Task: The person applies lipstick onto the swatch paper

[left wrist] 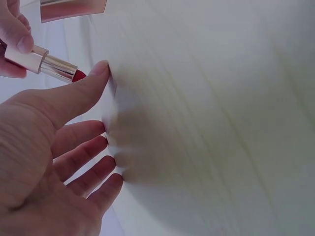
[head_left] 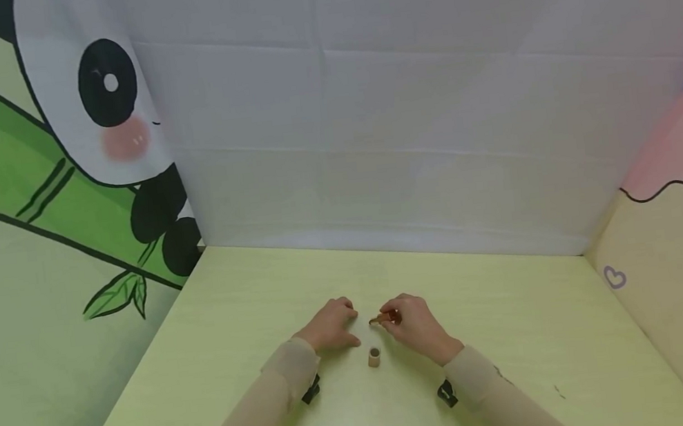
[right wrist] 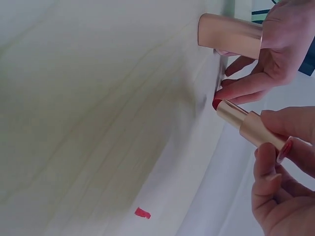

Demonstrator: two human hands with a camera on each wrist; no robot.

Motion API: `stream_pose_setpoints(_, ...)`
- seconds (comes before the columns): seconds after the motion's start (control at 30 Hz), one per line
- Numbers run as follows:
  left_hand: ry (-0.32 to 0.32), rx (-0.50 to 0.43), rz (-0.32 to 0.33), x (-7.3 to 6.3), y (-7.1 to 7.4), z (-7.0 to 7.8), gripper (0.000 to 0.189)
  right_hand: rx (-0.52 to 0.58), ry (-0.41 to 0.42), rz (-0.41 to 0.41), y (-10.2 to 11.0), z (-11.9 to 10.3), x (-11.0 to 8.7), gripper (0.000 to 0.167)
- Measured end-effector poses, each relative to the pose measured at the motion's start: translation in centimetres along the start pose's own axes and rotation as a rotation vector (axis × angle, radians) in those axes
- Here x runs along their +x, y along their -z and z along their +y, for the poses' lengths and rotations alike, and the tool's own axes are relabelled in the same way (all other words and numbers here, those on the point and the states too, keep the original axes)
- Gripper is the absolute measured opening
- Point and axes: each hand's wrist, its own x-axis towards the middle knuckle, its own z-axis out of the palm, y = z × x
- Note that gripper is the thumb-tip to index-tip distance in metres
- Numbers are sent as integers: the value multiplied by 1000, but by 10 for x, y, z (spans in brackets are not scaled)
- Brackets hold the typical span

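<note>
My right hand [head_left: 417,326] holds a lipstick [right wrist: 253,129] by its gold base, pinched between thumb and fingers. The red tip is wound out and points toward my left hand, low over the table. My left hand [head_left: 330,326] rests its fingertips on the surface, thumb spread from the fingers, holding nothing. In the left wrist view, the tip [left wrist: 78,75] appears close beside the left thumb; whether it touches the surface cannot be told. Nearer to me, between the hands, the lipstick's gold cap [head_left: 374,357] stands upright, open end up.
The pale wood-grained table [head_left: 249,285] meets a white cloth backdrop [head_left: 371,133]. Patterned walls stand at left and right. A small red mark [right wrist: 142,213] shows on a whitish patch, perhaps a thin sheet, in the right wrist view. Small dark marks [head_left: 559,391] lie at right.
</note>
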Motion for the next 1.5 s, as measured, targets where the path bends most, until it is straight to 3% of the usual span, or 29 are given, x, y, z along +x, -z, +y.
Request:
stream_pose_setpoints(0.5, 59, 28, -13, 10, 7, 13, 54, 27, 23, -12, 5, 5, 9, 17)
stream_pose_setpoints(0.8, 69, 59, -23, 9, 11, 20, 54, 23, -1, -26, 4, 3, 12, 18)
stream_pose_setpoints(1.5, 62, 97, -35, 4, 11, 17, 51, -15, 24, -76, 0, -5, 11, 10)
